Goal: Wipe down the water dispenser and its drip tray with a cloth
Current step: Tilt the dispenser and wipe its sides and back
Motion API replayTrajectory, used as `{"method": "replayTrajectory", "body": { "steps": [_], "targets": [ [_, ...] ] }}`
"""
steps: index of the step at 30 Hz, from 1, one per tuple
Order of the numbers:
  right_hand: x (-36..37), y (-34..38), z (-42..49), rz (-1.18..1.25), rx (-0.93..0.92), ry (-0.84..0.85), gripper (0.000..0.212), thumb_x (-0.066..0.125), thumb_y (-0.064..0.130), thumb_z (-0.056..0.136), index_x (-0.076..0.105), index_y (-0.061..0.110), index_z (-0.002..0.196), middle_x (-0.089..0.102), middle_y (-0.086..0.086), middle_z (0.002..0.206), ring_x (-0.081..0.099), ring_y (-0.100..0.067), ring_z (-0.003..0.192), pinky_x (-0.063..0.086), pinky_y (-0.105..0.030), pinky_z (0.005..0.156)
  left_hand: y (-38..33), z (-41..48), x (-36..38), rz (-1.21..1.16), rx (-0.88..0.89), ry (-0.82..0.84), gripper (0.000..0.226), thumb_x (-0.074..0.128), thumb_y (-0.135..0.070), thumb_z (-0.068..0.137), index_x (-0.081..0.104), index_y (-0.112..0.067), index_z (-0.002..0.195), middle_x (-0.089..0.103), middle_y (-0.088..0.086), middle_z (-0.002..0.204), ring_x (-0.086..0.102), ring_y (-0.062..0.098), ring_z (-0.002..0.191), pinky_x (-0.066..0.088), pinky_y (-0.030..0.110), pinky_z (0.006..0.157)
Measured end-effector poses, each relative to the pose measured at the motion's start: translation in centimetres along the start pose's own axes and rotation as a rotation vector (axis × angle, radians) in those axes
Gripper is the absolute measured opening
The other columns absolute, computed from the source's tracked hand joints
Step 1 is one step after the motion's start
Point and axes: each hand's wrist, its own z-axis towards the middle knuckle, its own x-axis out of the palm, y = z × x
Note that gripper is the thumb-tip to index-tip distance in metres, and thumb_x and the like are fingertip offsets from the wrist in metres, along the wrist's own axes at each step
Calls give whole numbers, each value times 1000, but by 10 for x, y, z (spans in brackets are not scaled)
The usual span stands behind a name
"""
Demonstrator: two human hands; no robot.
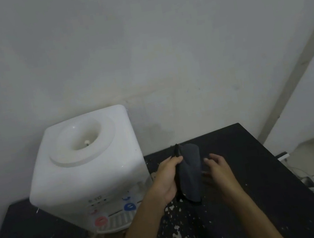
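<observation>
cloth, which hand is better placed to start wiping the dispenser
Probably the left. The left hand holds the dark cloth and sits right beside the water dispenser; the right hand is open, empty and on the cloth's far side.

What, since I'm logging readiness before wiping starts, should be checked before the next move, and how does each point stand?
1. Cloth in hand: ok, the left hand grips it.
2. Right hand free: ok, open beside the cloth.
3. Water dispenser top accessible: ok, no bottle sits on it.
4. Drip tray in place: ok, seated at the front base.
5. Cloth on the dispenser: not ok, held apart over the table.
6. Cloth damp or clean: cannot tell.
</observation>
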Motion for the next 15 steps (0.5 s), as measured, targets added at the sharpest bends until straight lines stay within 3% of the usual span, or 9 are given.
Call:
{"method": "replayTrajectory", "body": {
  "steps": [2,5,7,9,11,15],
  "targets": [
    [7,-3,-6,120,51,113,32,47,36,96,56,15,119,63,-6,108,62,-25,95,50,-37,74,1,0,3,10,11,16,25,49,-18,95,63,-7,114,68,13,108,64,26,101,53,35,81],
    [15,-4,-16,246,109,328,29,51,37,92,66,16,105,72,-8,100,66,-24,97,51,-36,85,5,1,1,74,59,3,25,50,-18,95,63,-12,116,69,10,109,64,23,103,51,38,91],
    [21,-8,-18,252,87,370,27,56,29,90,66,12,108,73,-9,95,69,-22,90,53,-33,75,4,1,-2,326,150,-93,21,52,-20,93,65,-18,110,70,5,102,65,20,98,51,41,92],
    [27,-11,-20,249,67,362,24,57,20,90,64,9,110,73,-11,91,70,-20,80,54,-28,62,-2,-2,-8,685,303,-179,17,53,-23,92,65,-21,104,69,-3,95,63,12,91,52,34,87],
    [33,-13,-17,244,28,323,22,56,15,92,63,10,112,72,-11,93,69,-20,79,53,-27,60,-10,-9,-13,885,462,-257,18,55,-24,91,64,-23,107,65,-11,96,60,5,89,50,21,80],
    [48,-12,-6,27,-274,118,30,55,11,92,57,19,121,67,-3,110,64,-15,98,54,-25,79,-32,-24,-28,951,722,-370,29,58,-21,89,61,-17,118,62,-7,99,58,0,83,49,16,77]
  ]
}}
